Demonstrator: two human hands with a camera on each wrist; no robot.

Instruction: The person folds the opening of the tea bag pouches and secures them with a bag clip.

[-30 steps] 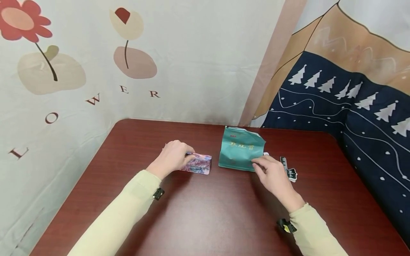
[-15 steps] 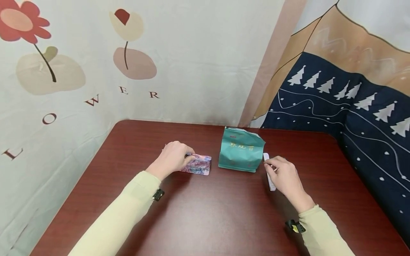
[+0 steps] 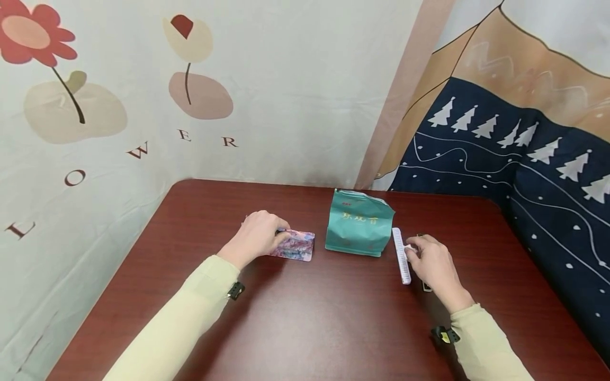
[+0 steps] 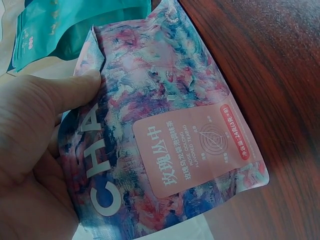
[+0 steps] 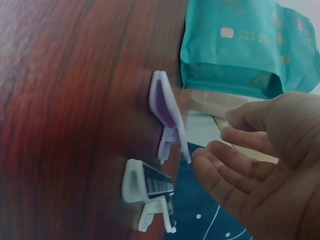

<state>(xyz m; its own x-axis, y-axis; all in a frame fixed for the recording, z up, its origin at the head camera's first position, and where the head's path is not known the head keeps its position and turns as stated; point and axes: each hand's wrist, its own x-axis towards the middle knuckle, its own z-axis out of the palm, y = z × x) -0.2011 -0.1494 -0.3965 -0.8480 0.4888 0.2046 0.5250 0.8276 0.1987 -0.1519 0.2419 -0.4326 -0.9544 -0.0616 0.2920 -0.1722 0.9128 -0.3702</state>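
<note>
My left hand (image 3: 257,232) grips a pink and blue patterned tea bag pouch (image 4: 165,70), thumb on its printed front and the other fingers behind it. Its label reads rose oolong. My right hand (image 5: 265,155) holds nothing, with loosely bent fingers just beside a pale purple bag clip (image 5: 167,107). In the head view this hand is right of the clip's long bar. A second bag clip, black and white (image 5: 150,185), lies near the purple one and is mostly hidden under the right hand in the head view.
A teal pouch (image 3: 359,225) with gold characters stands between the hands, left of the purple clip. Everything rests on a dark red-brown table (image 3: 324,317). A printed white curtain (image 3: 295,95) and a navy tree-patterned one (image 3: 476,153) hang behind and to the right.
My right hand has moved right, from the teal pouch's lower right corner to beside the purple clip, which now shows almost whole. The left hand and its pouch have stayed put.
</note>
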